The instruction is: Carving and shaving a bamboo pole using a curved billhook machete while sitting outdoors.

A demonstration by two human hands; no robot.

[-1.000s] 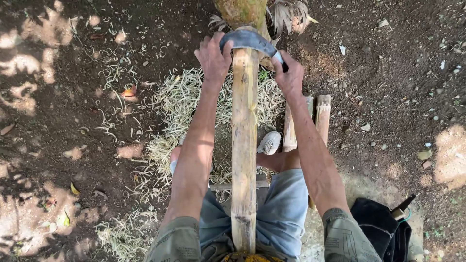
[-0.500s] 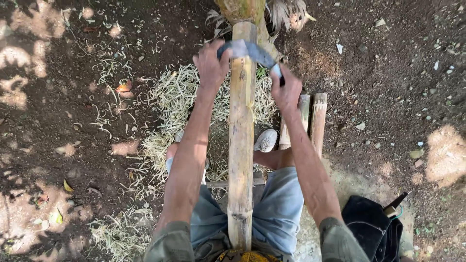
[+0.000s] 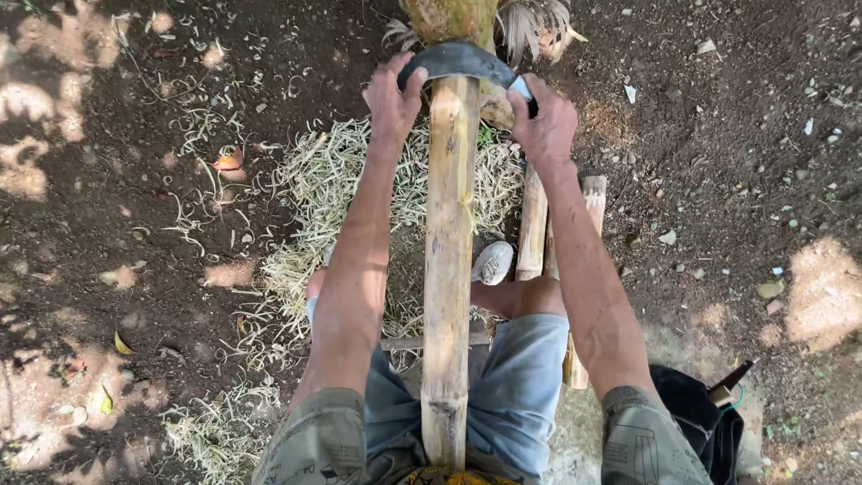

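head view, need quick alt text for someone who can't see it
Seen from above, a seated person's left hand and right hand grip the two ends of a curved blade laid across a long bamboo pole, with pale shavings on the dirt ground.

Olive short sleeves (image 3: 316, 440), blue-grey shorts (image 3: 521, 386), white shoe (image 3: 493, 262)

Both hands grip a curved blade (image 3: 460, 59) laid across the far end of a bamboo pole (image 3: 449, 269): left hand (image 3: 392, 97) on one end, right hand (image 3: 544, 121) on the other. Pale shavings (image 3: 332, 180) cover the dirt beneath.
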